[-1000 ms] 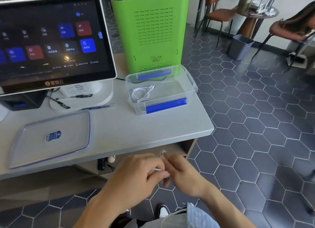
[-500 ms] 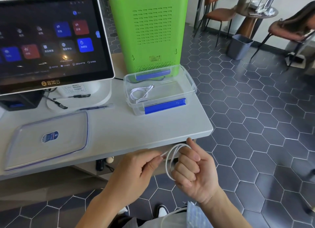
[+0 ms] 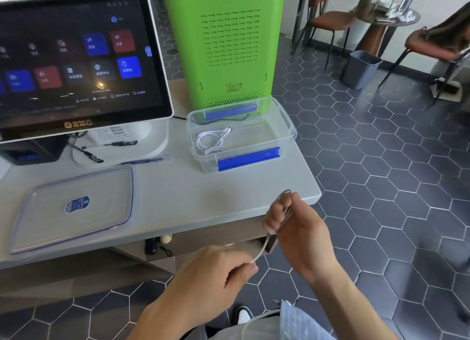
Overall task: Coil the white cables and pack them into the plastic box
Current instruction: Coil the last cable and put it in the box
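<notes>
Head view. Right hand: fingers curled round gathered loops of a white cable, held just off the table corner. Left hand: thumb and fingers pinching the cable's free run, feeding it. Step judged: coiling, mid-wind. Next calls for winding in the slack, then carrying the coil to the plastic box, open, holding one coiled cable. Lid lies apart.

the plastic box stands open on top, so a hand can enter from above. the green machine stands close behind it, the screen to the left. bare counter lies in front.
</notes>
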